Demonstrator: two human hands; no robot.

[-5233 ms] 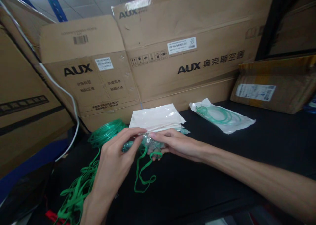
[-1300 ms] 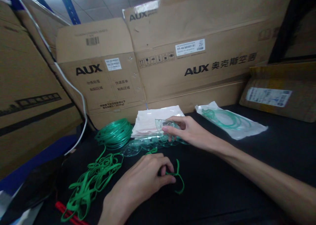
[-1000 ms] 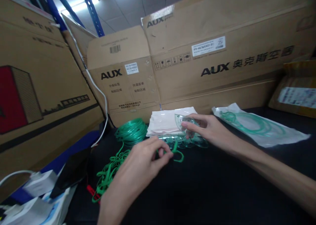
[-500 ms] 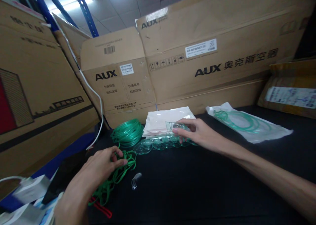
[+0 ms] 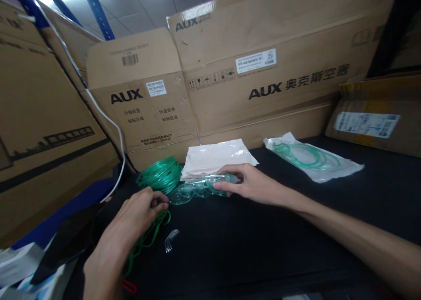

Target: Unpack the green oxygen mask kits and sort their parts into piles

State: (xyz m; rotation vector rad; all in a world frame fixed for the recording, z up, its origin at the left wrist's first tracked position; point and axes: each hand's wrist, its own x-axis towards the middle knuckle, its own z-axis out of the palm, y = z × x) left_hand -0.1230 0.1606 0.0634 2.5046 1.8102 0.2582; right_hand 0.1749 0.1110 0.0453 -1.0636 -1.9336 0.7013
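Note:
My left hand (image 5: 133,216) is closed on a bundle of green elastic straps (image 5: 148,236) that lies on the black table (image 5: 263,247) at the front left. My right hand (image 5: 251,185) rests on a row of nested clear plastic masks (image 5: 197,188), its fingers curled over the right end of the stack. A coil of green tubing (image 5: 160,174) lies just behind my left hand. A small clear plastic piece (image 5: 171,239) lies loose on the table to the right of my left hand.
A stack of white plastic bags (image 5: 217,157) lies behind the masks. A sealed bag with green tubing (image 5: 312,159) lies at the back right. Large AUX cardboard boxes (image 5: 263,72) wall the back and left. A white cable (image 5: 116,133) hangs at the left.
My left hand carried a green strap from the middle of the table to the strap pile at the left and stays closed on it. My right hand lowered its mask onto the stack.

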